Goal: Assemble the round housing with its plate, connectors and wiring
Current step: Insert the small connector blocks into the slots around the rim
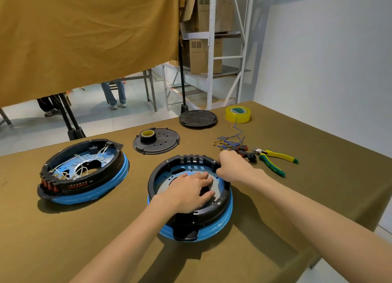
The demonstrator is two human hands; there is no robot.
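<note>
Both hands at the round housing [220,202] near the front of the counter [297,208].

The left hand [186,190] lies flat with fingers spread, pressing on the grey plate [219,184] inside the black-and-blue housing. The right hand [231,164] has its fingers curled over the housing's far right rim, gripping it. Just beyond that hand lie the connectors [244,151] with their blue wiring [231,139], touching nothing else, and green-and-yellow pliers [273,158] just to their right. A second housing [82,172], already wired, sits well to the left. Behind are a black cover with a tape roll [147,135] on it, a round black lid [198,118] and a roll of yellow tape [238,114].
</note>
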